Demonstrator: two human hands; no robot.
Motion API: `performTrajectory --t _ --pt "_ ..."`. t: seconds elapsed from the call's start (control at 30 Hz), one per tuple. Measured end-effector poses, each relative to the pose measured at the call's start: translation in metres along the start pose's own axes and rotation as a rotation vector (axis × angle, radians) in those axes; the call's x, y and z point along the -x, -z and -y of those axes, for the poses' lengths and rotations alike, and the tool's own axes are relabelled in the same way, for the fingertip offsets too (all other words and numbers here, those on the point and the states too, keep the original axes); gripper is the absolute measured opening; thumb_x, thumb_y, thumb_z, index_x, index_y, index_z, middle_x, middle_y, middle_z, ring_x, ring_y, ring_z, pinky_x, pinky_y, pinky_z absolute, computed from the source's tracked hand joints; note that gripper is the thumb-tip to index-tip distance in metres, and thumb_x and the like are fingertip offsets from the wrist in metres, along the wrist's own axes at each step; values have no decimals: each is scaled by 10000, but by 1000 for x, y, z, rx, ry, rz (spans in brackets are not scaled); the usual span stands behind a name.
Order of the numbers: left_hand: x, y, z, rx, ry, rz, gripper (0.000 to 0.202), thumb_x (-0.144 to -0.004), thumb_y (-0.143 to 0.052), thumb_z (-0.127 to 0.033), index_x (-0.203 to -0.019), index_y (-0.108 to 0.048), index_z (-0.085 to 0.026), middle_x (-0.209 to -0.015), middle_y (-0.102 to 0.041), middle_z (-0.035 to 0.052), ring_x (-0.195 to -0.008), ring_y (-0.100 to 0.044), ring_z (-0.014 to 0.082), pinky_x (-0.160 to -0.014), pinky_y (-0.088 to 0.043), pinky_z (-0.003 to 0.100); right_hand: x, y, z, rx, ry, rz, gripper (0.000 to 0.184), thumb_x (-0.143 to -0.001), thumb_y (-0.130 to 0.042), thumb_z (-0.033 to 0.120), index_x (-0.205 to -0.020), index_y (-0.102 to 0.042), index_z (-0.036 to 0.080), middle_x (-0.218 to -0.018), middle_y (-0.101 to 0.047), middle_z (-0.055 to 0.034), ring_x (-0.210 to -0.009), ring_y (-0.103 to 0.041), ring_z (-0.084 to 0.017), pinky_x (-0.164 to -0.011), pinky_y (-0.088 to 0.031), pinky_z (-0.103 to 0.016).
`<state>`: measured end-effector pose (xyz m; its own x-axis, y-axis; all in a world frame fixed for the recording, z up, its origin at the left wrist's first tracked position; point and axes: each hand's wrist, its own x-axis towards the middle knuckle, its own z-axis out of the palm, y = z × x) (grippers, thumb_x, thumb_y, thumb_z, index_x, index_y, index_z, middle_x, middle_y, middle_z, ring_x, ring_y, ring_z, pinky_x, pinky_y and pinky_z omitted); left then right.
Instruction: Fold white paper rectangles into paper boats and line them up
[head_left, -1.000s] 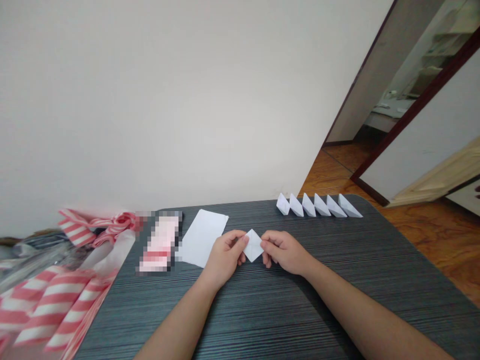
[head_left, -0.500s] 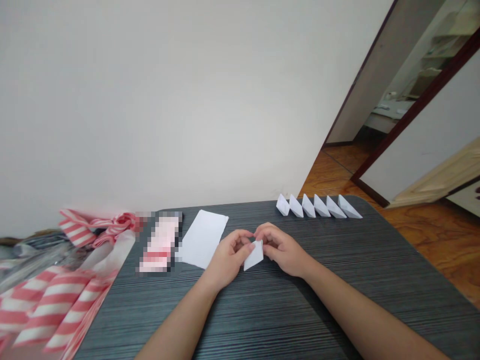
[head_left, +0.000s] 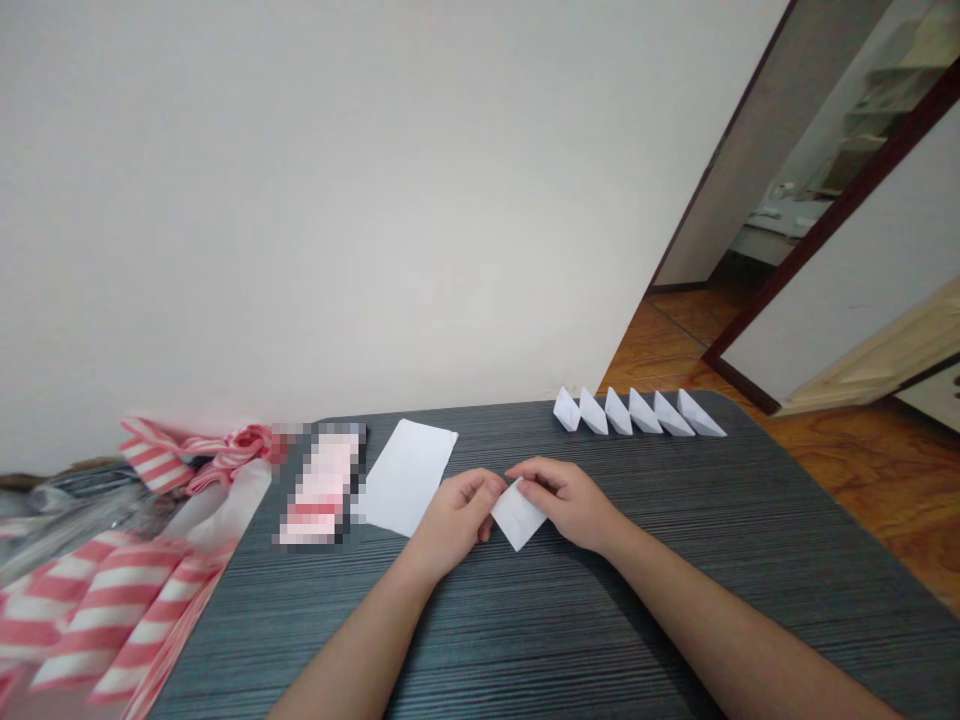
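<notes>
Between my two hands is a small folded piece of white paper (head_left: pixel 519 519), turned so that one corner points down toward me. My left hand (head_left: pixel 459 512) is closed, its thumb and fingertips pinching the paper's left corner. My right hand (head_left: pixel 568 500) grips the upper right edge, thumb on top and fingers behind, partly out of sight. Left of my left hand lies a stack or sheet of white paper (head_left: pixel 409 475). Several folded white paper pieces (head_left: pixel 617 413), pointed at the top, stand in a row at the far right of the table.
The dark wood-grain table (head_left: pixel 480 640) has a pixelated pink-and-white object (head_left: pixel 322 490) at its left. Red-and-white striped cloth (head_left: pixel 105 605) is heaped beyond the left edge. A pale wall (head_left: pixel 375 200) rises behind; a doorway (head_left: pixel 750 200) opens at the right.
The folded paper has turned and shows a wider, diamond-shaped face. My hands have moved slightly apart, the right one shifting a little right and its thumb now lying on the paper.
</notes>
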<state>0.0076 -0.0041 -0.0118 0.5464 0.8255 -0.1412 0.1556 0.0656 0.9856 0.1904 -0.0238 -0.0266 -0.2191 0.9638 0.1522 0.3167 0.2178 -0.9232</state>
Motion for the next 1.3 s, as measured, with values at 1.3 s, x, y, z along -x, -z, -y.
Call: performTrajectory --t 1.3 --pt "-5 0 7 52 31 -136 304 -803 -517 -446 -793 -560 -145 -459 -465 -56 -381 -382 58 -371 -247 159 2 3 -1 66 183 123 164 -827 -565 233 -967 -646 206 -950 -565 -53 -705 -562 -122 -650 -469 -255"
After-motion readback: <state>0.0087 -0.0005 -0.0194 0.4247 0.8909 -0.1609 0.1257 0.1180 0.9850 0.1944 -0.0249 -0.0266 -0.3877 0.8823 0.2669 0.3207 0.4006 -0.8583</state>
